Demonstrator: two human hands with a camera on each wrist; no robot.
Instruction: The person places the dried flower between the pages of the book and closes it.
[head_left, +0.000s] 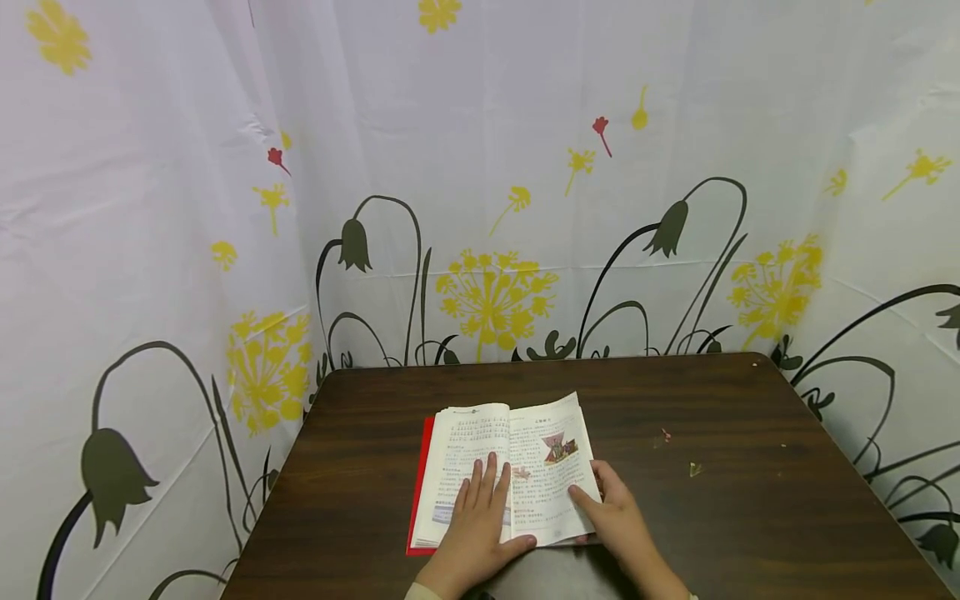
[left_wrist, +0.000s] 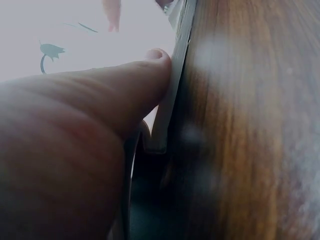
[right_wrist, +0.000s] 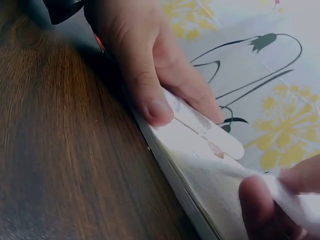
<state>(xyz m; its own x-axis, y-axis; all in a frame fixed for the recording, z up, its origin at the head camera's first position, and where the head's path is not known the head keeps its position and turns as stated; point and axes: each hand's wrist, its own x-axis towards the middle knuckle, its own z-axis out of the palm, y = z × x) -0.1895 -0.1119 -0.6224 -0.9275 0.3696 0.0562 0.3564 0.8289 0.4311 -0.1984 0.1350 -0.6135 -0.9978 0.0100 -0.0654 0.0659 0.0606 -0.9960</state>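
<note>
An open book (head_left: 468,433) with a red cover (head_left: 418,500) lies on the table, printed text on both sides and a small coloured picture on the right page (head_left: 551,492). Spread across the left page near the spine is my left hand (head_left: 480,521), its fingers straight and its thumb by the lower edge. My right hand (head_left: 618,512) pinches the right side of the right page between thumb and fingers. In the right wrist view, the pinched paper (right_wrist: 215,170) is lifted off the pages beneath. The left thumb (left_wrist: 135,82) rests across the book's bottom edge in the left wrist view.
The dark wooden table (head_left: 360,450) extends around the book. Small scraps (head_left: 695,470) lie on it to the right. Behind and beside the table hangs a white curtain (head_left: 517,125) printed with yellow, red and grey-green flowers.
</note>
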